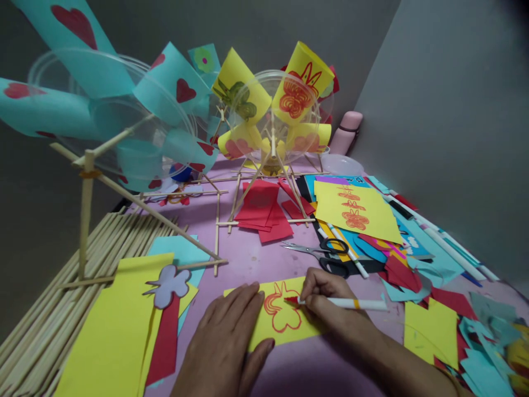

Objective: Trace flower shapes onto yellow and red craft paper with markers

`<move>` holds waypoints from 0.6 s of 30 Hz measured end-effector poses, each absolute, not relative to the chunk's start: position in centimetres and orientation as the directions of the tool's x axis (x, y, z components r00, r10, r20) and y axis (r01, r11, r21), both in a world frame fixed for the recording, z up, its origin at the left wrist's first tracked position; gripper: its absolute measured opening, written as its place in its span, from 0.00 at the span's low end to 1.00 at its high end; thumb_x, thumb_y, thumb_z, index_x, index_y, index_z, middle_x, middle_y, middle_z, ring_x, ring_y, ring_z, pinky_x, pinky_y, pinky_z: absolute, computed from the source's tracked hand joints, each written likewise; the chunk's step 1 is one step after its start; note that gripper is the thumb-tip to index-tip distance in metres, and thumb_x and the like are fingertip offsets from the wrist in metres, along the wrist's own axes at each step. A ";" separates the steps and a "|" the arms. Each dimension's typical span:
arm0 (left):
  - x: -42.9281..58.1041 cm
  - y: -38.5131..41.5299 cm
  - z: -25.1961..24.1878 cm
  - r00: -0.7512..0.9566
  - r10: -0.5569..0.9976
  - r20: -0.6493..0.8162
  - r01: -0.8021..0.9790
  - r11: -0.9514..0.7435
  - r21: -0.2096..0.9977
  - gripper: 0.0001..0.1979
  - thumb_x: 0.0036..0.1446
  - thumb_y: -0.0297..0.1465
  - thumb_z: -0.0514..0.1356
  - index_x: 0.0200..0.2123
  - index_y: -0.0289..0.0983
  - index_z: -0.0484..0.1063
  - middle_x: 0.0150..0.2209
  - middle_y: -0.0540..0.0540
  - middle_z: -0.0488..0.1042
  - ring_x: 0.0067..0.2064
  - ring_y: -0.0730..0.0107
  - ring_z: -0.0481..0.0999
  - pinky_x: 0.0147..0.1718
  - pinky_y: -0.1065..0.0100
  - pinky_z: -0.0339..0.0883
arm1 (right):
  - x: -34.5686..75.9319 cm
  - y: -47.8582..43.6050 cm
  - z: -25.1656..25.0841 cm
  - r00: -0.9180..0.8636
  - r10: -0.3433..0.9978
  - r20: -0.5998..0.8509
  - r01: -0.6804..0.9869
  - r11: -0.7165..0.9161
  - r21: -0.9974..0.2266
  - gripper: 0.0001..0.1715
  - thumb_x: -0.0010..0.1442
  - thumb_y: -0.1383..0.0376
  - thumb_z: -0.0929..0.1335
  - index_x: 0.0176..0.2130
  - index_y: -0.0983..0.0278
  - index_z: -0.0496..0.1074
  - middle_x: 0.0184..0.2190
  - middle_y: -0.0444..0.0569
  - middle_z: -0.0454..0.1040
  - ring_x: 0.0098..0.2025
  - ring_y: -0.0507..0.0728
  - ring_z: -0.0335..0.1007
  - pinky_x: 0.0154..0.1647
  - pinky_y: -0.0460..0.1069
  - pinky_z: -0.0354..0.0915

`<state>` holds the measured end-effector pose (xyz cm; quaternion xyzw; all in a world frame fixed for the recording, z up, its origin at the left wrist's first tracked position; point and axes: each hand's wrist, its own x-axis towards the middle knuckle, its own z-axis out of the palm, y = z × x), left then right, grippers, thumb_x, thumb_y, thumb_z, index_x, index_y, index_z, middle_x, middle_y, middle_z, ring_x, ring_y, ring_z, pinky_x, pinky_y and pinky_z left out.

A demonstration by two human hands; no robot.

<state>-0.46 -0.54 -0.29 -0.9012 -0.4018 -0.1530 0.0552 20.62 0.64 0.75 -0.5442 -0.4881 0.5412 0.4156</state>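
A yellow sheet of paper (264,336) lies before me with a red butterfly outline (285,309) drawn on it. Curved red lines partly fill its upper left wing. My right hand (330,298) grips a red marker (343,303) with a white barrel, its red tip at the butterfly's middle. Flat on the left part of the sheet rests my left hand (231,331), fingers stretched out. To its left, a grey butterfly cutout (168,285) sits on other yellow paper (111,331) and a red strip (165,342).
Stick frames carry blue paper cups with hearts (165,82) and yellow cups with butterflies (297,91). Black-handled scissors (322,256) lie beyond my right hand. Paper scraps (433,328) and markers (446,242) cover the right side; wooden sticks (82,275) line the left. A pink bottle (346,132) stands behind.
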 end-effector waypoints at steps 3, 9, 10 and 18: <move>-0.4 -0.5 -0.3 0.633 0.702 0.327 0.738 -0.674 0.020 0.23 0.59 0.39 0.56 0.56 0.38 0.64 0.55 0.42 0.70 0.52 0.54 0.72 0.43 0.52 0.72 | 20.5 0.7 1.1 -0.013 0.985 -0.173 0.008 -0.173 -0.985 0.04 0.45 0.63 0.63 0.25 0.62 0.64 0.16 0.38 0.61 0.19 0.49 0.52 0.20 0.44 0.49; -0.1 0.0 0.2 0.636 0.698 0.329 0.737 -0.676 0.009 0.23 0.58 0.38 0.57 0.56 0.40 0.65 0.55 0.42 0.71 0.51 0.53 0.72 0.42 0.52 0.73 | 20.4 0.6 1.4 0.038 0.994 -0.103 0.079 -0.106 -0.991 0.06 0.46 0.64 0.66 0.26 0.62 0.62 0.20 0.39 0.61 0.23 0.50 0.54 0.22 0.45 0.52; -0.1 0.0 0.2 0.635 0.700 0.327 0.738 -0.675 0.011 0.22 0.58 0.38 0.57 0.56 0.40 0.65 0.55 0.42 0.71 0.51 0.53 0.72 0.42 0.52 0.73 | 20.4 0.4 1.3 0.063 0.994 -0.087 0.096 -0.093 -0.991 0.05 0.47 0.64 0.66 0.26 0.62 0.62 0.21 0.39 0.61 0.23 0.50 0.55 0.23 0.45 0.52; -0.1 -0.2 0.6 0.608 0.745 0.274 0.762 -0.645 0.063 0.21 0.59 0.37 0.55 0.55 0.41 0.66 0.54 0.43 0.71 0.52 0.55 0.71 0.46 0.53 0.70 | 20.3 -1.3 0.3 0.065 0.997 -0.043 0.129 -0.051 -0.990 0.02 0.53 0.66 0.63 0.28 0.61 0.61 0.19 0.38 0.60 0.23 0.51 0.54 0.21 0.44 0.51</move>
